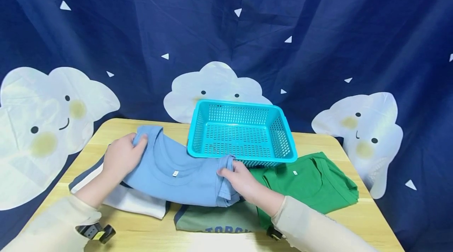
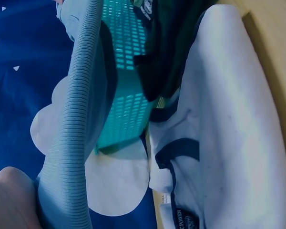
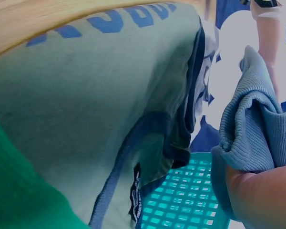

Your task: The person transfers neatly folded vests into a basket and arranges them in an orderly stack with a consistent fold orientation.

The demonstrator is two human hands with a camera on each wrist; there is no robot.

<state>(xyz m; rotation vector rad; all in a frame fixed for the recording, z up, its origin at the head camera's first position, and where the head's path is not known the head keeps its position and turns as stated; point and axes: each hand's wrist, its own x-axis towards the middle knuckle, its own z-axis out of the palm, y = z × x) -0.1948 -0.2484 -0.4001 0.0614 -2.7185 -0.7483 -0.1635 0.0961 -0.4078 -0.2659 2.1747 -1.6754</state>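
Note:
Between my two hands hangs a light blue T-shirt [image 1: 177, 181], its round neckline and small white label facing up. My left hand [image 1: 124, 153] grips it at the left shoulder, thumb on top. At the opposite side my right hand [image 1: 244, 181] pinches a bunched fold of it, seen close up as ribbed blue cloth [image 3: 248, 124] in the right wrist view. Underneath, a white shirt with dark trim [image 1: 138, 201] lies at the left. A grey-green shirt with blue lettering [image 1: 219, 218] lies nearer the front, partly hidden by the blue one.
A turquoise plastic basket [image 1: 242, 157] with perforated walls stands at the back middle of the wooden table [image 1: 124, 126], just behind the blue shirt. To its right lies a green T-shirt [image 1: 311, 185]. A dark blue curtain [image 1: 226, 28] with cloud faces hangs behind the table.

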